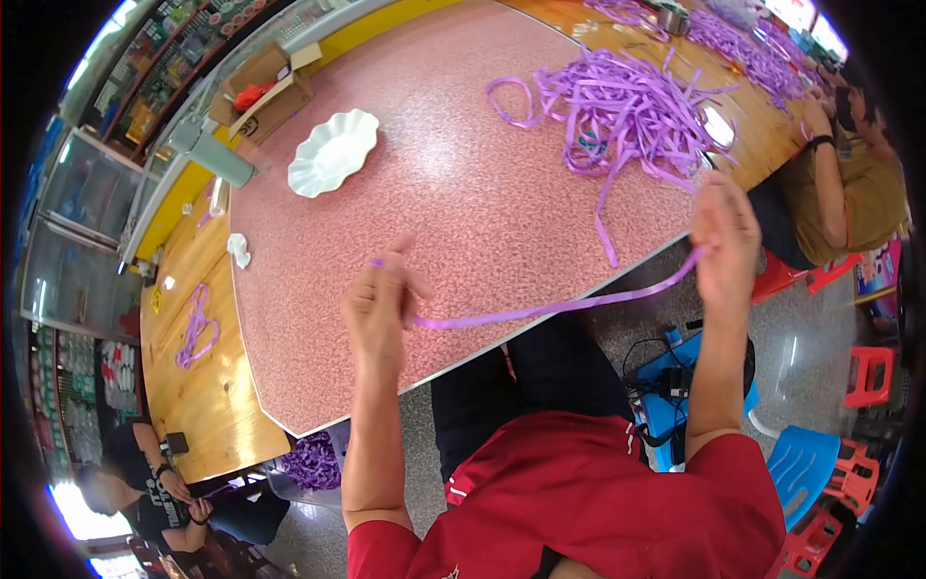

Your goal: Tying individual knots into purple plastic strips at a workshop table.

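Note:
A flat purple ribbon (564, 306) sags slightly between my two hands, above the table's near edge. My left hand (378, 307) is closed on one part of it, and a small purple bit shows at the fingertips. Farther right, my right hand (725, 236) grips the ribbon with curled fingers, a little blurred. Just beyond that hand lies a big tangled heap of purple ribbons (627, 111), some strands trailing toward me. Whether the held ribbon still joins the heap, I cannot tell.
On the pink speckled tabletop (434, 232) stand a white scalloped dish (334, 154), a cardboard box (270, 96), a green bottle (214, 154) and crumpled tissue (239, 251). People sit at far right and lower left. A blue stool (803, 468) stands lower right.

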`<action>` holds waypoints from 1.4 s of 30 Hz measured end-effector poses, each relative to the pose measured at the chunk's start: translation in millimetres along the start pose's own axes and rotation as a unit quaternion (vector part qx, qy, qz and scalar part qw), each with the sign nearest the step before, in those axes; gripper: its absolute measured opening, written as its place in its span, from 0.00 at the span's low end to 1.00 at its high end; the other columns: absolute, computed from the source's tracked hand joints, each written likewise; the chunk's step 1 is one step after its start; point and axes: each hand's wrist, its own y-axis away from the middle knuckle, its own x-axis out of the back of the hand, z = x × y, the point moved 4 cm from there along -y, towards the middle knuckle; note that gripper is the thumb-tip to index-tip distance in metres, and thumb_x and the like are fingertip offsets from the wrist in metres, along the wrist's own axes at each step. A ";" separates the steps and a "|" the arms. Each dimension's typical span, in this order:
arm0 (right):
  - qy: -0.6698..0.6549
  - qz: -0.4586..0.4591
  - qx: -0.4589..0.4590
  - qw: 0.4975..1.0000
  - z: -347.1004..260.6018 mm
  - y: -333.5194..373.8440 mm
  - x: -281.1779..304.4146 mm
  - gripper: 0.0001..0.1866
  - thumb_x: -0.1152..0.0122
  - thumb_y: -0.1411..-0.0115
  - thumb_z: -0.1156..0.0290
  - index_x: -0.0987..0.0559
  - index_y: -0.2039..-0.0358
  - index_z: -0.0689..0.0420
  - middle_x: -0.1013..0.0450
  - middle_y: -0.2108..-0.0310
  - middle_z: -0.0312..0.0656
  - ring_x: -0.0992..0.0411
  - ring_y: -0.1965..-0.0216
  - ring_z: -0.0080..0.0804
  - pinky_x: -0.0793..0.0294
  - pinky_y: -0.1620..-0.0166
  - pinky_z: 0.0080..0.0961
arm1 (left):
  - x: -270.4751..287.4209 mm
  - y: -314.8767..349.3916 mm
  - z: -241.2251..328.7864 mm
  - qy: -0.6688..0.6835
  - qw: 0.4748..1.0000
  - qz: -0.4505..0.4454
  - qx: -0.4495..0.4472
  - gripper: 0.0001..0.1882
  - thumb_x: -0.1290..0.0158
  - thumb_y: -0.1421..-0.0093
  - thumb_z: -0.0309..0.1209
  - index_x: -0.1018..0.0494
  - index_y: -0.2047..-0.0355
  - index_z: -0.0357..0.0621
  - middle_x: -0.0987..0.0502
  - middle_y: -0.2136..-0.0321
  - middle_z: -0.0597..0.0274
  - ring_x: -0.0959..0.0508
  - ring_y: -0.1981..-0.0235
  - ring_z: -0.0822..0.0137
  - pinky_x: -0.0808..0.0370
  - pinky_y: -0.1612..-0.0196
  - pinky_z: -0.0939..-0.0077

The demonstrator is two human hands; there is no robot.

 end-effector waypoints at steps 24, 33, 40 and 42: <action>0.193 -0.362 0.088 0.908 33.1 52.9 -148.6 0.08 0.35 0.41 0.77 0.19 0.60 0.61 0.26 0.70 0.38 0.30 0.72 0.23 0.33 0.70 0.22 | -51.9 28.8 2.7 0.050 0.993 -0.106 0.007 0.12 0.44 0.34 0.28 0.24 0.53 0.35 0.22 0.69 0.66 0.29 0.73 0.80 0.32 0.72 0.84; 0.167 -0.424 0.031 0.889 18.2 47.8 -141.3 0.16 0.39 0.36 0.74 0.20 0.48 0.59 0.29 0.67 0.36 0.34 0.68 0.22 0.36 0.66 0.20 | -53.5 28.4 -9.3 0.307 0.932 -0.141 0.129 0.08 0.44 0.34 0.29 0.24 0.58 0.39 0.25 0.71 0.70 0.34 0.74 0.78 0.36 0.69 0.83; 0.146 -0.429 0.055 0.890 17.8 54.3 -143.9 0.14 0.39 0.36 0.76 0.19 0.50 0.61 0.25 0.63 0.38 0.28 0.63 0.22 0.31 0.62 0.19 | -62.1 34.6 -11.1 0.371 0.891 -0.199 0.169 0.09 0.47 0.32 0.33 0.25 0.61 0.41 0.30 0.73 0.72 0.37 0.74 0.78 0.39 0.70 0.82; 0.044 -0.370 -0.160 0.914 24.3 58.6 -142.3 0.10 0.39 0.35 0.74 0.20 0.54 0.63 0.22 0.64 0.37 0.25 0.61 0.21 0.27 0.57 0.19 | -63.0 35.4 -10.9 0.374 0.886 -0.214 0.169 0.09 0.48 0.31 0.35 0.25 0.61 0.41 0.32 0.74 0.72 0.38 0.74 0.78 0.41 0.70 0.82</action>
